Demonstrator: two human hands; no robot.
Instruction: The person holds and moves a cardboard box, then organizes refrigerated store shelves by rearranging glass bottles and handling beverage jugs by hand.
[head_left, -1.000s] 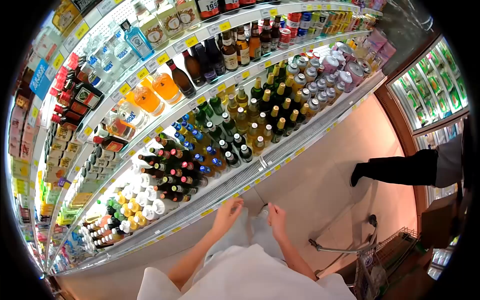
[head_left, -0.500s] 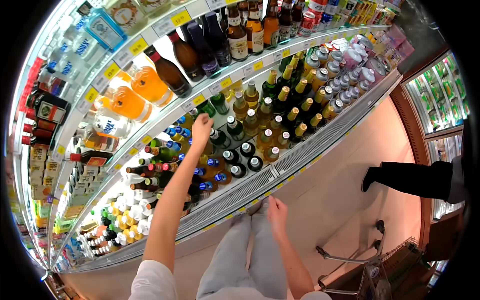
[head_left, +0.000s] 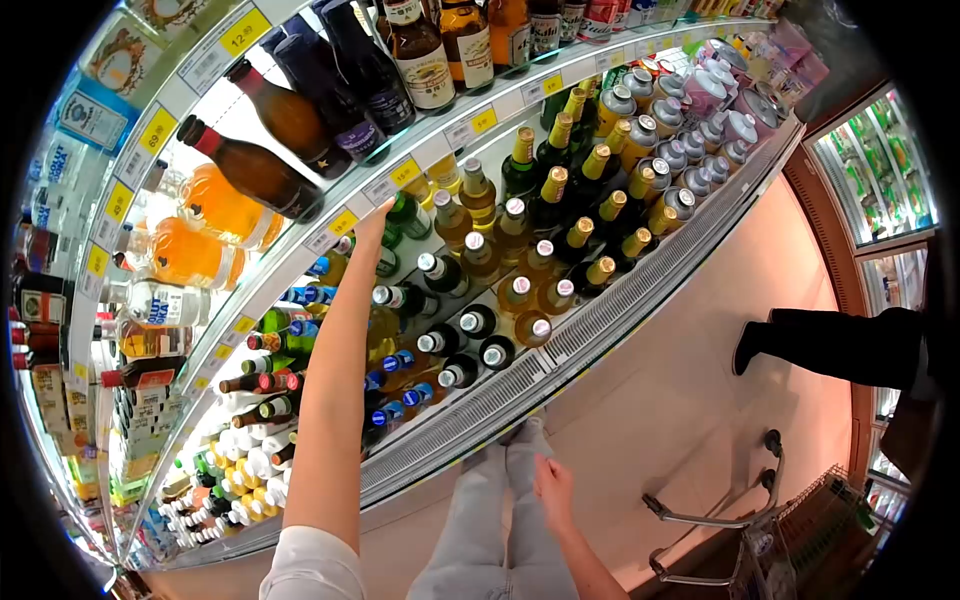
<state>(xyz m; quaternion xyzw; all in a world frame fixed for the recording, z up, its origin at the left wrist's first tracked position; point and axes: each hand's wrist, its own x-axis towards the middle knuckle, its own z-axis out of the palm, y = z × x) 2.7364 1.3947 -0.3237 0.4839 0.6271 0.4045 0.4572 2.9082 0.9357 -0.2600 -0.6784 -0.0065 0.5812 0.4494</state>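
Observation:
My left hand [head_left: 372, 222] reaches into the lower shelf, beneath the edge of the shelf above. Next to it stand green bottles [head_left: 408, 214]; its fingers are mostly hidden, so any grip cannot be made out. Dark bottles with white caps [head_left: 440, 272] are just right of my wrist, and blue-capped bottles [head_left: 388, 412] lie beside my forearm. My right hand [head_left: 553, 485] hangs low over my legs, its fingers curled closed, with nothing visible in them.
The price-tag rail [head_left: 404, 173] runs above the left hand, carrying brown bottles [head_left: 425, 60]. A metal grille [head_left: 560, 345] edges the lower shelf. A person's dark-clad legs [head_left: 830, 345] and a wire cart [head_left: 800, 530] are at the right.
My left hand has gone from in front of my body up and deep into the lower shelf. The shelves appear closer. My right hand stays low and curled.

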